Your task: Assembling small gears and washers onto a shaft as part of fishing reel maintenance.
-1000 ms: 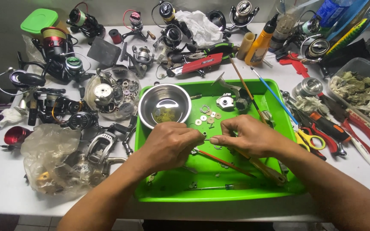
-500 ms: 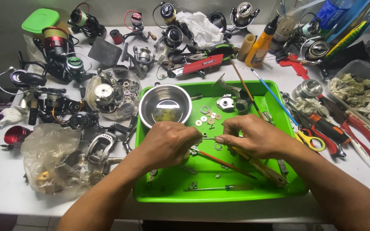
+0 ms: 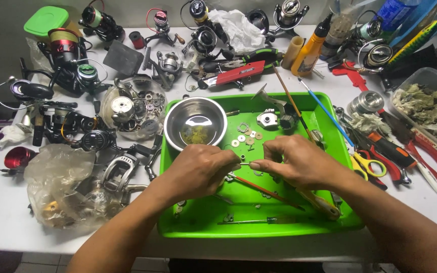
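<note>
Both hands pinch a thin metal pin over the green tray.

At frame centre, the left hand and right hand are each closed on one end of the pin, held just above the tray. It looks light, stiff and slippery, easily dropped; fingertip grips at the ends suit it. Small washers lie just above the hands, a steel bowl sits to the upper left, and a red-shafted tool lies below. Fishing reels crowd the tabletop at left.
</note>
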